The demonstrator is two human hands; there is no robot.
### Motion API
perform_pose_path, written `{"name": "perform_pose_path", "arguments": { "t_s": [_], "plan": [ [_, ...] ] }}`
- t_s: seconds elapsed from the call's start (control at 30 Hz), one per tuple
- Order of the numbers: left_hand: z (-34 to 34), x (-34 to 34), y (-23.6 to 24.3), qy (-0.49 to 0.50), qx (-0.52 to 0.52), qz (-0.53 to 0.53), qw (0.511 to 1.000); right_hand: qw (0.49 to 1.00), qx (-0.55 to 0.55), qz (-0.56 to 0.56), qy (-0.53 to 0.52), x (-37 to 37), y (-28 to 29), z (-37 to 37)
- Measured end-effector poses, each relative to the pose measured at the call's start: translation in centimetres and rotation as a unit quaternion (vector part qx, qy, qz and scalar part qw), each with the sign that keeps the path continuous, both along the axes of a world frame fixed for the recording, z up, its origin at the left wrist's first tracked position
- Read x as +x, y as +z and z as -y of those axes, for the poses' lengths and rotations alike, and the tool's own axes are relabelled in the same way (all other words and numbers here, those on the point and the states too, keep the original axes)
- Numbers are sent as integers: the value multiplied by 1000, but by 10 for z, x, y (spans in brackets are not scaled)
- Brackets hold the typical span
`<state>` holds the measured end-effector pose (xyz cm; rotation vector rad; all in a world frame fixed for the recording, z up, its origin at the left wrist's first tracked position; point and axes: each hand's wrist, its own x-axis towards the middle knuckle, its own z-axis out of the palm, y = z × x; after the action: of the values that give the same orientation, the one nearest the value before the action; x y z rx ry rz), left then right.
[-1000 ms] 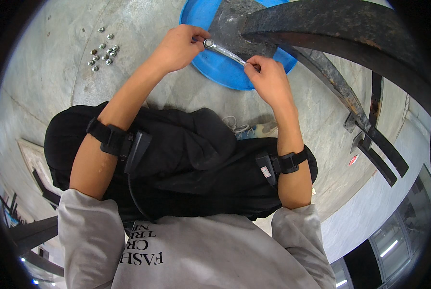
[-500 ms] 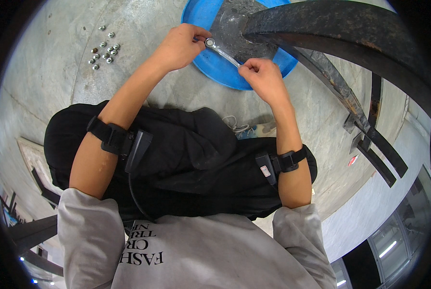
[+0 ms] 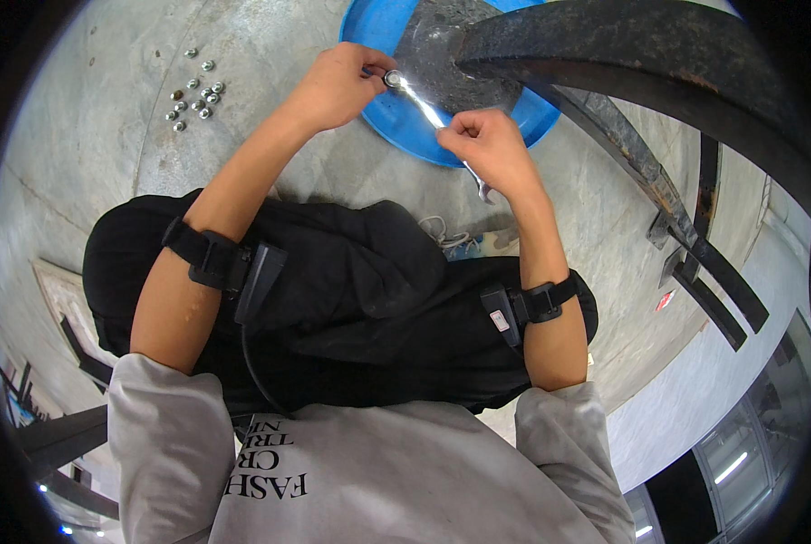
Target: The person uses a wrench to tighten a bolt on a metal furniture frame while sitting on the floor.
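Note:
A shiny combination wrench slants over the near left part of a round blue plastic tray. My left hand is closed at the ring end, thumb and fingertips pinched against it. Whether a nut sits inside the ring is too small to tell. My right hand grips the wrench's shank with thumb and bent fingers, and the open jaw sticks out below that hand. Beneath the wrench, a dark round metal base lies in the tray.
Several silver nuts, one of them brownish, lie loose on the concrete floor at left. A thick black curved metal beam arches from the base toward the right. More black metal legs stand below it. My knees are bent in front.
My right hand has shifted slightly left along the wrench, and the open jaw now shows beyond it. The left hand stays almost in place at the ring end.

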<state>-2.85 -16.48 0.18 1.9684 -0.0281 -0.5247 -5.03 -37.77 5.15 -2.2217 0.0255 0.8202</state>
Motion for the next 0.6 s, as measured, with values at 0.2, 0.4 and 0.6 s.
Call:
{"name": "perform_pose_path", "arguments": {
  "t_s": [0.2,0.4,0.6],
  "plan": [
    [1,-1,7,8,-6,5,1000,998,53,-46,-1,-5,-10,2],
    [1,2,16,-42,10,-32,999,984,119,-129,-14,-10,-22,-1],
    [0,1,12,-43,16,-29,999,972,168,-148,-65,-12,-14,-10]
  ]
}}
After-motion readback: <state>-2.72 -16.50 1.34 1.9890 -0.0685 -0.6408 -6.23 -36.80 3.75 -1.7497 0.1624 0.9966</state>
